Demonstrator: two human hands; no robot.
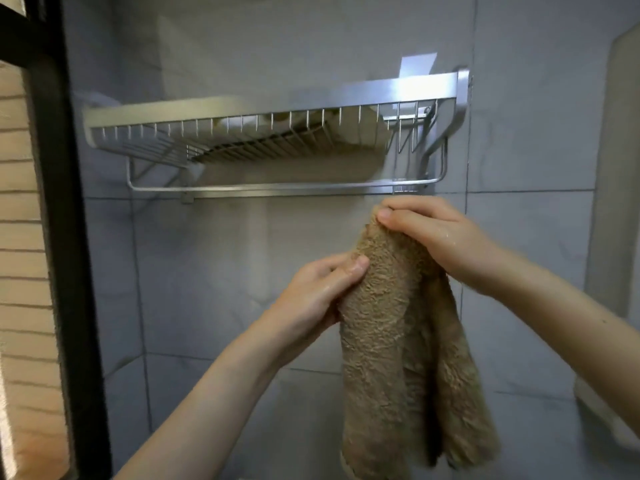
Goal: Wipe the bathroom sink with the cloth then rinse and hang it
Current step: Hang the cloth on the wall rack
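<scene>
We are looking at a soft, grey picture that is not very bright, and a strong white shine is glowing on the metal shelf (408, 88) near its right end. We are seeing everything a little fuzzy, most of all the shelf's left end and the dark frame (62, 237) at the side, which is bending near the edge. Little wet sparkles are showing on the left hand (318, 292), and the cloth (381, 341) is holding dark shadows between its folds.

Cloth (381, 341) bottom past lower edge
</scene>
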